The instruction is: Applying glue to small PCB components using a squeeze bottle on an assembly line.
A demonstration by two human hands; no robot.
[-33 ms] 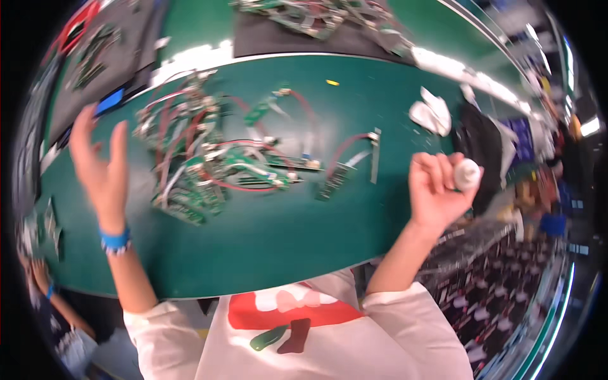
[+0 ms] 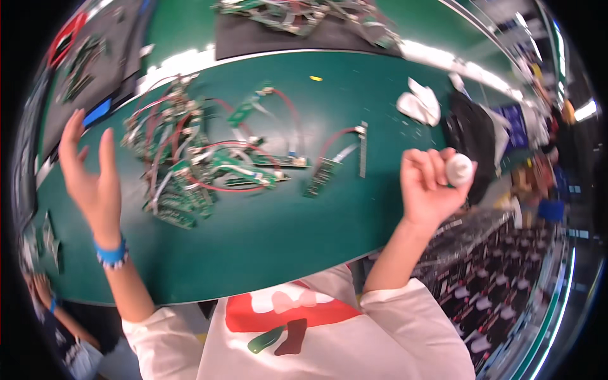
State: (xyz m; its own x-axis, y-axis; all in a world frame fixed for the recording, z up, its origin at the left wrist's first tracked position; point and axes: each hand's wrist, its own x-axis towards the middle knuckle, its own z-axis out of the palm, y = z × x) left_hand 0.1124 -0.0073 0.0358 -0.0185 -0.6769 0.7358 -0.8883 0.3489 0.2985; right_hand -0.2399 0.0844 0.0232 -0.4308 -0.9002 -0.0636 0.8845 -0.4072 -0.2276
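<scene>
My left hand (image 2: 95, 180) is raised over the left side of the green table, its fingers spread and nothing in them. To its right lies a tangled heap of green circuit boards (image 2: 180, 206) with red and white wires. My right hand (image 2: 430, 190), held up at the right, has its fingers curled round a small white bottle (image 2: 459, 170), whose rounded top points up; the rest is hidden in the palm. Between the heap and this hand lies a separate circuit board (image 2: 322, 178), joined by wires to a thin strip board (image 2: 363, 152).
Crumpled white tissue (image 2: 419, 104) and a black bag (image 2: 472, 136) are at the right of the green table (image 2: 266, 253). More boards (image 2: 304, 19) lie on a dark mat at the back. Another person's hand (image 2: 42, 290) shows at the far left edge, beside more boards (image 2: 50, 244).
The view has turned a little, so the table and boards sit slightly farther left in the picture. My left hand stays spread and my right hand keeps the white bottle.
</scene>
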